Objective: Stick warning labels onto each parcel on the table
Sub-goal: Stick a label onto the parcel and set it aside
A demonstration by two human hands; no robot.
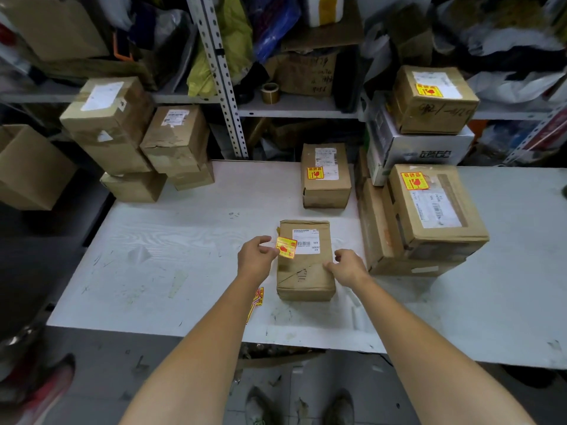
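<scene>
Brown cardboard parcel (302,277) lies near the front of a white table (184,240) as a person's left hand (256,256) pinches a yellow-and-red warning label (286,247) over its top left edge, beside the white shipping label (306,240). The right hand (348,266) grips the parcel's right side with curled fingers. Spare labels (258,297) lie beside the left forearm; an already labelled box (325,191) stands behind.

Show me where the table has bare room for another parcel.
Widest bare patch: table left of the near parcel, up to the left stack. Another lies at the near right, before the right stack. Crowded: the gap between near parcel, far parcel and that stack. At the near parcel the left hand holds a warning label.
</scene>
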